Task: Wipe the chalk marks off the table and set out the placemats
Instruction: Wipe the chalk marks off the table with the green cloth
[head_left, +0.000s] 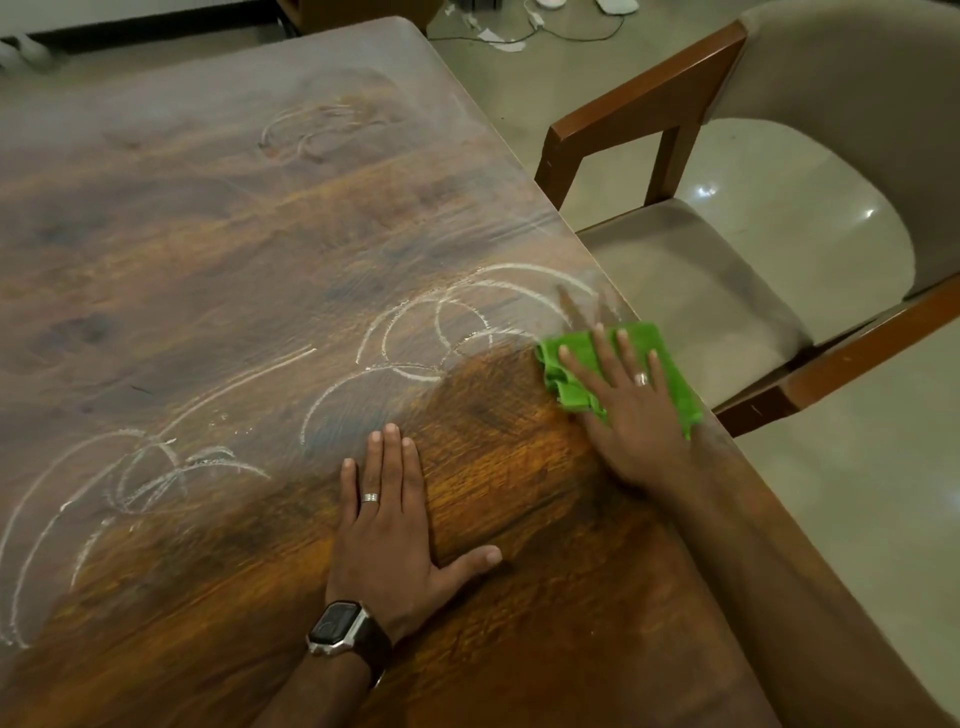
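Note:
White chalk marks (441, 322) loop across the brown wooden table (208, 260): circles near the right edge, more scribbles at the lower left (145, 473) and faint ones far back (317, 130). My right hand (628, 405) lies flat on a green cloth (660, 364) and presses it onto the table by the right edge, just right of the nearest circles. My left hand (389, 525) rests flat on bare wood, fingers spread, with a ring and a wristwatch. No placemats are in view.
A wooden chair (727, 270) with a beige seat and back stands close against the table's right edge. White cables and a charger (498, 36) lie on the pale floor beyond the table's far corner.

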